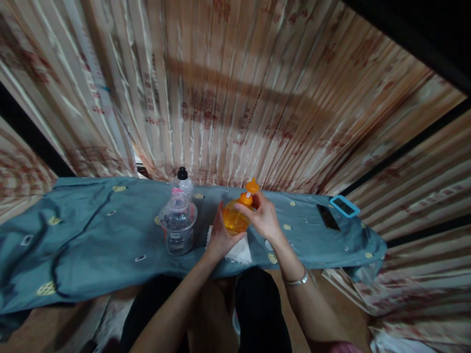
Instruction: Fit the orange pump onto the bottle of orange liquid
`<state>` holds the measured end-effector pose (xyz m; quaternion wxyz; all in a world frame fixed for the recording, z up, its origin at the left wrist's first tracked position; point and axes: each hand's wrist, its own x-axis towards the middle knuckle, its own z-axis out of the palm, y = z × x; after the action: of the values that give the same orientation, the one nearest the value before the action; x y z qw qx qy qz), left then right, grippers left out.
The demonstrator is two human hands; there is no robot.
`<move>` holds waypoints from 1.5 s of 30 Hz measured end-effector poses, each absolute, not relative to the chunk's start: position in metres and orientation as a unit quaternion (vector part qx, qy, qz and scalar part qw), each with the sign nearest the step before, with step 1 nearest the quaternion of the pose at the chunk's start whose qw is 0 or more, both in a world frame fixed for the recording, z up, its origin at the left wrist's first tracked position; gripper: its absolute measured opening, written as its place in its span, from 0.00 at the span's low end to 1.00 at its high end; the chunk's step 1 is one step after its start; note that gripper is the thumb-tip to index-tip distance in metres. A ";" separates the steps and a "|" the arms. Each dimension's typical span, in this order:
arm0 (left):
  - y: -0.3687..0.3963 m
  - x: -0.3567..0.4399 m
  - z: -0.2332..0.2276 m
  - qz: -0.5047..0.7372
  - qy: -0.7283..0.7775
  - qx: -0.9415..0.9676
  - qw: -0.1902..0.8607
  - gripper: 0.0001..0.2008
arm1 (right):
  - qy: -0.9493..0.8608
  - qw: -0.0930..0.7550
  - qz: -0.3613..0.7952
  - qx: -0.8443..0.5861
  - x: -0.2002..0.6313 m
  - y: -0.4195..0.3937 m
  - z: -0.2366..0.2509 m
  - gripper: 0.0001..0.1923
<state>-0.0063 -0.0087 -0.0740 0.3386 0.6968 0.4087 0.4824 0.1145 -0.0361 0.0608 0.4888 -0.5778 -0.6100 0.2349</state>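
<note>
My left hand cups a small orange bottle from below and the left, above the blue cloth. Fingers of my right hand pinch the bottle's orange cap at the neck; the flip lid stands open on top. A white tissue or cloth lies under the bottle. Just left stands a clear plastic jar with dark contents, and behind it a clear bottle with a black cap.
The blue patterned cloth covers a low table in front of pleated beige curtains. A dark phone and a blue-framed device lie at the right end. My knees in dark trousers are below the table edge.
</note>
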 end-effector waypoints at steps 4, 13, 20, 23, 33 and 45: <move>-0.009 -0.006 -0.075 0.483 0.403 0.701 0.336 0.63 | -0.668 0.441 0.311 -0.513 0.128 -0.038 0.071 0.25; -0.008 -0.006 -0.078 0.486 0.407 0.699 0.330 0.63 | -0.595 0.469 0.222 -0.613 0.117 -0.039 0.064 0.28; -0.007 -0.006 -0.078 0.487 0.404 0.696 0.339 0.63 | -0.639 0.465 0.291 -0.539 0.125 -0.037 0.068 0.24; -0.008 -0.007 -0.078 0.484 0.406 0.694 0.345 0.63 | -0.594 0.497 0.228 -0.590 0.117 -0.035 0.064 0.22; -0.012 -0.009 -0.074 0.477 0.411 0.685 0.367 0.59 | -0.635 0.465 0.305 -0.536 0.125 -0.034 0.066 0.26; -0.011 -0.008 -0.075 0.482 0.412 0.685 0.360 0.60 | -0.655 0.461 0.314 -0.510 0.128 -0.035 0.066 0.24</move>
<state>-0.0076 -0.0112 -0.0753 0.3600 0.6848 0.4115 0.4817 0.1284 -0.0350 0.0664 0.4605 -0.5100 -0.6551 0.3140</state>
